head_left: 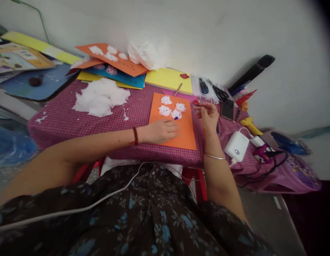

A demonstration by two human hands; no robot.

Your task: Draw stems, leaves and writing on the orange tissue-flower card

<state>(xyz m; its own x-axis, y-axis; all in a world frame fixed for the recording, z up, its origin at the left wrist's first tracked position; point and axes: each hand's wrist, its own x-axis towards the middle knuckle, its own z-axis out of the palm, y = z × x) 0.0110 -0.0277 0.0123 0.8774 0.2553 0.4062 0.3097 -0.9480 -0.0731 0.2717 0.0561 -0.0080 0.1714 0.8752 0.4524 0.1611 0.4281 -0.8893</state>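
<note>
An orange paper sheet [181, 133] lies on the checked tablecloth [122, 117] with several white cotton tufts [171, 108] stuck near its top. My left hand [162, 131] rests flat on the sheet's left edge, fingers stretched toward the tufts. My right hand [209, 115] is raised beside the sheet's right edge, its fingers pinched on a small red piece [196, 102].
A pile of white cotton [99, 96] lies at left. Coloured sheets [168, 79], another orange sheet with tufts [114, 58] and tissue sit by the wall. Scissors [219, 93], a phone [227, 109], pens, a yellow glue gun [250, 125] and a white charger [236, 146] crowd the right.
</note>
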